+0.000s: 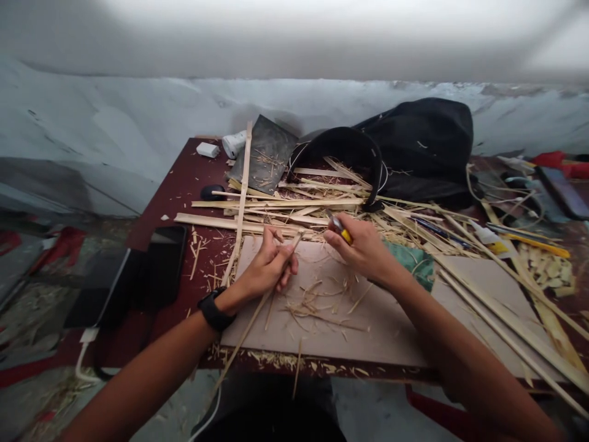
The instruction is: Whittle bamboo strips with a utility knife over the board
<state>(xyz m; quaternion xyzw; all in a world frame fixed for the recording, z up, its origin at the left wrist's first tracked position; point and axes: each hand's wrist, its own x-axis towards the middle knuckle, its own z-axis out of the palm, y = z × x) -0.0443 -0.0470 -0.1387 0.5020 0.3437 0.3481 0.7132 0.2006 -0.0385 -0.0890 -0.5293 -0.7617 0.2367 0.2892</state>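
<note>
Head view, with clock directions taken from the shavings (309, 302) on the board (391, 331): the left hand (273, 263), at 10 o'clock, is clamped on a thin strip (245, 335), thumb and fingers pressed around it. The strip runs aslant over the board, its short end leaving the hand toward 1 o'clock, its long tail toward 7 o'clock, past the board's near edge. The right hand (361, 245), between 1 and 2 o'clock, is closed round a yellow-and-grey knife (346, 236), its tip toward 11 o'clock and apart from the strip. A watch (215, 311) circles the left wrist. On the dark red tabletop (163, 190), loose strips (276, 204) lie heaped at 12 o'clock. Beyond them stands a black band (343, 134), with a bag (427, 147) just beside it, toward 1 o'clock. A phone (166, 264) lies at 9 o'clock, a green sheet (416, 264) between 2 and 3.
</note>
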